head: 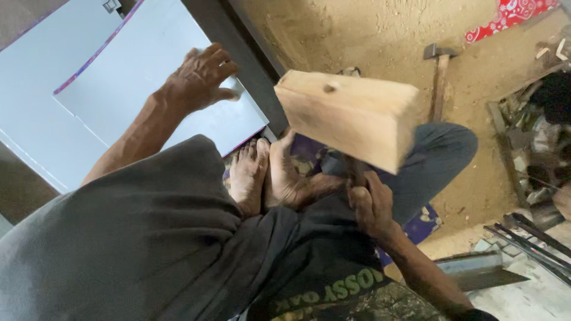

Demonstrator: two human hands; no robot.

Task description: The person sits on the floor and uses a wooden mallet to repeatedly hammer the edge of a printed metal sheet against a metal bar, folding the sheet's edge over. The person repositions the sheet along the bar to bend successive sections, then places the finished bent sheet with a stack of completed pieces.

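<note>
1. The right hand (372, 205) was clenched around the handle of a wooden mallet (351, 116); the fingers (361, 199) wrapped the shaft just under the head.
2. The mallet's head, a pale block with a round peg mark on top, stood raised above those fingers, tilted down toward the right.
3. The left hand (199, 77) lay released and spread flat on a grey metal sheet (143, 77), fingertips near the sheet's right edge.
4. That sheet lay over a second grey sheet (35, 119), which reached out to the left of the left hand.
5. A dark beam (247, 59) ran just past the left fingertips, under the sheet's edge.
6. Two bare feet (267, 175) rested between the hands, below the left fingers and just left of the right fingers, on a patterned cloth (425, 223).
7. A hammer (440, 77) lay on the sandy ground (369, 30), well beyond the right fingers.
8. Metal scraps (535, 154) were piled far right of the right hand, and dark rods (535, 238) lay nearer to it.
</note>
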